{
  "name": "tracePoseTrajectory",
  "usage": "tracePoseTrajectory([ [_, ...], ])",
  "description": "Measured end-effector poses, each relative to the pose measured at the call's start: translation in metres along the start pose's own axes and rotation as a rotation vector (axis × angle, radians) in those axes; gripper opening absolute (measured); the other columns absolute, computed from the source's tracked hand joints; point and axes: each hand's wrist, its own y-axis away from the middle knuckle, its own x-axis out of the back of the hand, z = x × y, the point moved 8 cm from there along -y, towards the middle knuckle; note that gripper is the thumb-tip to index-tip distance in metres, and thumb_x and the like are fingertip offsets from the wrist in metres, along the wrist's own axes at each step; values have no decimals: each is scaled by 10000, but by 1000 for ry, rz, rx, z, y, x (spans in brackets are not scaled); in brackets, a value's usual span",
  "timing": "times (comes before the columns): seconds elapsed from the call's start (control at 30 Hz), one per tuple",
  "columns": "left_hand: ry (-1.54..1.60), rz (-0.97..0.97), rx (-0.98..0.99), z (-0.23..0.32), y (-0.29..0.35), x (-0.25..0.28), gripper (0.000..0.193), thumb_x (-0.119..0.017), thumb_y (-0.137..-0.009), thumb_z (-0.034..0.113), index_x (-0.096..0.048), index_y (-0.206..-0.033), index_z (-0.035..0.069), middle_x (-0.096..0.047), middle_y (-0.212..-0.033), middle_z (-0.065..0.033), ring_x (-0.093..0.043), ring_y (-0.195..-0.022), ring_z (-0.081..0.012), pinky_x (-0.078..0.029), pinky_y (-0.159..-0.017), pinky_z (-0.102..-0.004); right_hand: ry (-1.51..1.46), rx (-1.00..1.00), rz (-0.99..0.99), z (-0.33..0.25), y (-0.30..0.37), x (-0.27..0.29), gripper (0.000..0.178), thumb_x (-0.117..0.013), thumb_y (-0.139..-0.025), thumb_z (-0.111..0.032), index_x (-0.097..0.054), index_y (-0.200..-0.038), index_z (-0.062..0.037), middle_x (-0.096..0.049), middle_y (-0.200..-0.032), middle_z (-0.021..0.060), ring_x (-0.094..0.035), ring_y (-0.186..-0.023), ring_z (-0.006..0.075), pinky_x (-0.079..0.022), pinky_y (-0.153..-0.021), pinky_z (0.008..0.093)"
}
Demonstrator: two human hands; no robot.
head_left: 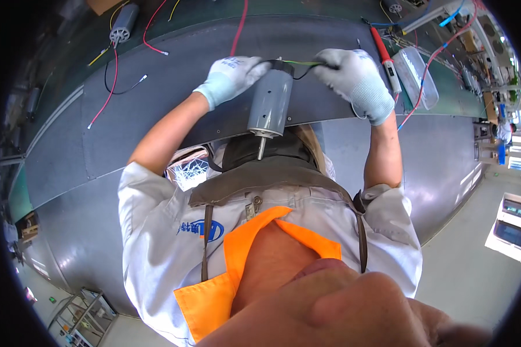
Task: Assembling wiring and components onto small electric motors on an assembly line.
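motor: a grey cylindrical motor (pixel 270 101) lies at the near edge of the dark surface (pixel 173 75), between the two hands, its black end cap (pixel 281 66) away from the person.
shaft: the metal shaft (pixel 261 147) points toward the person, past the edge.
wires: a green-yellow wire (pixel 301 63) and a black wire (pixel 301 76) run from the cap toward the right hand.
left grip: the gloved left hand (pixel 233 78) has bent fingers at the cap; i cannot tell whether they grip it.
right grip: the gloved right hand (pixel 353 81), fingers blurred and curled, pinches the green-yellow wire.
right side: a red-handled tool (pixel 382 49) lies beside a clear plastic box (pixel 421 72).
left side: a second grey motor (pixel 123 24) with loose leads lies farther back.
below: thin white strips (pixel 190 173) show near the left elbow.
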Motion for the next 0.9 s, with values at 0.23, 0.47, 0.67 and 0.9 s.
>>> tracePoseTrajectory([
  [0.23, 639, -619, 770, -18, 19, -9, 760, -480, -911, 771, -695, -1140, 79, -636, -868, 8, -557, -858, -78, -497, -711, -286, -131, 568, -304, -149, -4, -148, 225, -650, -788, -240, -668, -725, -25, -672, -733, 186, -681, -678, 366, -554, -634, 469],
  [0.47, 121, -641, 538, -13, -7, -10, 696, -392, -1006, 633, -669, -840, 17, -625, -687, -170, -598, -644, -306, -448, -580, -431, -330, 856, -352, -164, 32, -140, 311, -633, -880, -250, -654, -1140, -80, -704, -865, 162, -703, -842, 340, -550, -736, 472],
  [0.67, 68, -392, 305, -24, 7, -2, 460, -457, -1064, 364, -639, -916, -32, -611, -842, -297, -585, -836, -485, -438, -732, -534, 204, 235, 92, 108, 55, -46, 618, -758, -805, -271, -564, -1379, -150, -642, -1140, 196, -577, -1141, 413, -447, -998, 502],
  [0.9, 252, -361, 605, -33, -5, 1, 520, -492, -1049, 420, -636, -924, -64, -572, -777, -290, -526, -732, -477, -431, -676, -493, 418, -394, 374, 218, 10, -40, 291, -675, -858, -213, -674, -1141, -144, -654, -931, 142, -627, -862, 345, -499, -739, 478],
])
